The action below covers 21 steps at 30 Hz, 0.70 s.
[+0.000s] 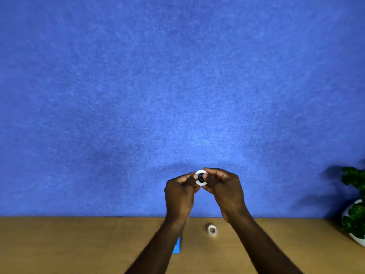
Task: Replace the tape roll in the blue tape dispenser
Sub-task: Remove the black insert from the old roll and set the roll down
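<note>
White tape roll (201, 180) with a dark hub at its centre was held up well above the wooden surface (79, 246), probably so the hub could be worked in or out. Left hand (180, 191) and right hand (223, 186) were both curled narrow, fingertips pinching it from either side. Below, a second roll (212, 230) lay flat, and the blue tape dispenser (177, 246) sat mostly hidden behind the left forearm.

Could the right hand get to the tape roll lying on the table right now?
Probably not yet: the right hand and left hand both pinch a white roll. Nothing blocks the tape roll on the table.
</note>
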Each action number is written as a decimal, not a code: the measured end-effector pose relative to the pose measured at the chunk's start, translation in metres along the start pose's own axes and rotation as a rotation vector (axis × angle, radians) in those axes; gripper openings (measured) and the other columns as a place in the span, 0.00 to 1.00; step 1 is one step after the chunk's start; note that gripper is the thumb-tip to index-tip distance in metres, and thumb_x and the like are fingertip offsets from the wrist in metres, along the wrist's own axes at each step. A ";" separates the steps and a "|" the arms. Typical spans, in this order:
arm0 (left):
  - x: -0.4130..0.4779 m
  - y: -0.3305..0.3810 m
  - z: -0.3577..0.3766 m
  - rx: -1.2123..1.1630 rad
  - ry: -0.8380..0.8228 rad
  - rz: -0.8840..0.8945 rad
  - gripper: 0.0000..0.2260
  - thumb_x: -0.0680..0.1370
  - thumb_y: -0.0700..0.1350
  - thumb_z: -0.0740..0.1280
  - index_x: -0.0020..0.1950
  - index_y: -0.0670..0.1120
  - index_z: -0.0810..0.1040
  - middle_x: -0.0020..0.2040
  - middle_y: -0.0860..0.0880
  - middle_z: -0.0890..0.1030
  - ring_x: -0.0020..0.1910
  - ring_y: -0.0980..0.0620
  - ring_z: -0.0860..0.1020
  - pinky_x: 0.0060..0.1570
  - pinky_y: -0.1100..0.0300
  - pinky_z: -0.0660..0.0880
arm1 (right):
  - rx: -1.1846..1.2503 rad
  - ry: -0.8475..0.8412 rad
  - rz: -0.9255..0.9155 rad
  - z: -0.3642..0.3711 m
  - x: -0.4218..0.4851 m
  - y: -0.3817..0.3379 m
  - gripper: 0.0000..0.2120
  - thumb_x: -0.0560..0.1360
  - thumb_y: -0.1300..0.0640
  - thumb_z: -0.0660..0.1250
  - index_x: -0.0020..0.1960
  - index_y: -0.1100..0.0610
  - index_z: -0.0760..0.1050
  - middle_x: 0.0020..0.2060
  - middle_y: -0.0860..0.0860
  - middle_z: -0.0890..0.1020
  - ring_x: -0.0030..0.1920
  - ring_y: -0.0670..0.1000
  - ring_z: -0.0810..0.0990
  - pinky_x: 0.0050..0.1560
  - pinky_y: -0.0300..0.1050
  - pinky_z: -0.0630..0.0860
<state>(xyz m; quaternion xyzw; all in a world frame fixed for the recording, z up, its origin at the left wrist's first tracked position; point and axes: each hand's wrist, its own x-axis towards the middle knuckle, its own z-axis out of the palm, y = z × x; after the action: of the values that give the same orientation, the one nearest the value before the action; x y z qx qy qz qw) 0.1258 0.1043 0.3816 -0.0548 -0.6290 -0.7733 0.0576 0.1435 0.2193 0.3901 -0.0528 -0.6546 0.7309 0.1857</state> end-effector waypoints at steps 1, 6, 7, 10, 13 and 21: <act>-0.001 0.001 0.000 0.005 0.001 -0.004 0.12 0.78 0.41 0.72 0.40 0.55 0.88 0.40 0.49 0.89 0.45 0.50 0.87 0.49 0.54 0.83 | -0.004 0.001 0.000 0.000 -0.001 -0.001 0.08 0.74 0.64 0.71 0.46 0.53 0.86 0.42 0.51 0.88 0.46 0.52 0.87 0.48 0.47 0.82; 0.000 0.014 -0.002 -0.078 -0.071 -0.145 0.07 0.77 0.45 0.72 0.41 0.47 0.88 0.42 0.44 0.88 0.47 0.47 0.87 0.48 0.58 0.83 | -0.004 -0.013 -0.026 -0.001 -0.005 -0.007 0.07 0.74 0.62 0.71 0.46 0.52 0.86 0.41 0.51 0.88 0.45 0.51 0.87 0.45 0.43 0.82; 0.001 0.017 -0.002 -0.085 -0.101 -0.157 0.08 0.77 0.46 0.72 0.42 0.45 0.88 0.43 0.44 0.88 0.46 0.47 0.87 0.47 0.59 0.83 | -0.010 -0.035 -0.042 -0.001 -0.005 -0.009 0.07 0.75 0.62 0.71 0.46 0.52 0.86 0.41 0.51 0.88 0.45 0.51 0.87 0.45 0.42 0.82; 0.002 0.024 0.000 -0.054 -0.155 -0.138 0.07 0.77 0.45 0.73 0.44 0.43 0.88 0.42 0.43 0.88 0.45 0.44 0.87 0.45 0.60 0.82 | -0.014 -0.061 -0.075 0.001 -0.008 -0.014 0.06 0.76 0.60 0.70 0.46 0.53 0.86 0.41 0.51 0.88 0.45 0.50 0.87 0.43 0.39 0.81; 0.002 0.027 0.000 -0.056 -0.153 -0.149 0.06 0.77 0.45 0.73 0.44 0.44 0.88 0.42 0.44 0.88 0.46 0.45 0.87 0.42 0.62 0.81 | -0.006 -0.053 -0.075 0.000 -0.009 -0.015 0.06 0.76 0.60 0.70 0.46 0.53 0.86 0.42 0.51 0.88 0.45 0.49 0.87 0.42 0.38 0.81; -0.003 0.032 0.001 -0.140 -0.148 -0.162 0.06 0.77 0.42 0.73 0.45 0.41 0.88 0.43 0.41 0.88 0.44 0.45 0.87 0.42 0.61 0.82 | -0.037 -0.046 -0.079 -0.002 -0.009 -0.016 0.06 0.75 0.60 0.71 0.48 0.53 0.86 0.42 0.50 0.88 0.45 0.49 0.87 0.44 0.41 0.81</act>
<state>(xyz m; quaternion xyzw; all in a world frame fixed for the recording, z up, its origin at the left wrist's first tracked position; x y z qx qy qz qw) 0.1338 0.0990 0.4122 -0.0644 -0.5784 -0.8113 -0.0558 0.1560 0.2188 0.4042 -0.0136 -0.6736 0.7119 0.1982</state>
